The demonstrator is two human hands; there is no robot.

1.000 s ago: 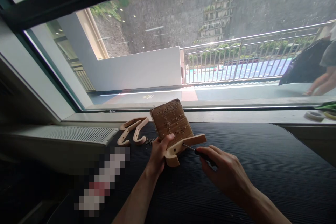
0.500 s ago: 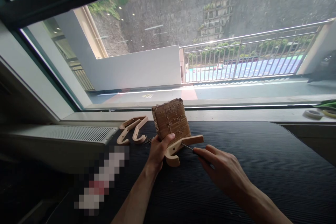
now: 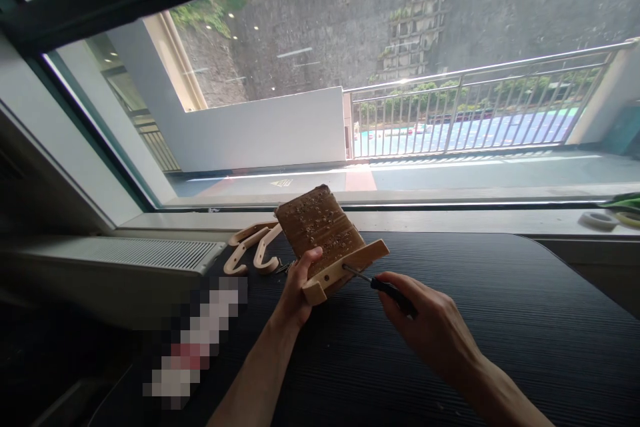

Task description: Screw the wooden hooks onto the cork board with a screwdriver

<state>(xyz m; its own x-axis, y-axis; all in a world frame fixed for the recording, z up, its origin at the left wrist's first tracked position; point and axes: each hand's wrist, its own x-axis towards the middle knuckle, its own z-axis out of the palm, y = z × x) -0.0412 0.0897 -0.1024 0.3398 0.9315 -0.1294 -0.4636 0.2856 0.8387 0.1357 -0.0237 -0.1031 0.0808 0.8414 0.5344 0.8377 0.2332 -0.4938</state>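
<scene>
pixelated patch (image 3: 195,340), screwdriver handle (image 3: 395,295) partly hidden in right hand (image 3: 433,330)

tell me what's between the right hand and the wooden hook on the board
Head view: the screwdriver spans it, black handle in the right hand, metal shaft tip on the wooden hook, which the left hand holds against the board.
</scene>
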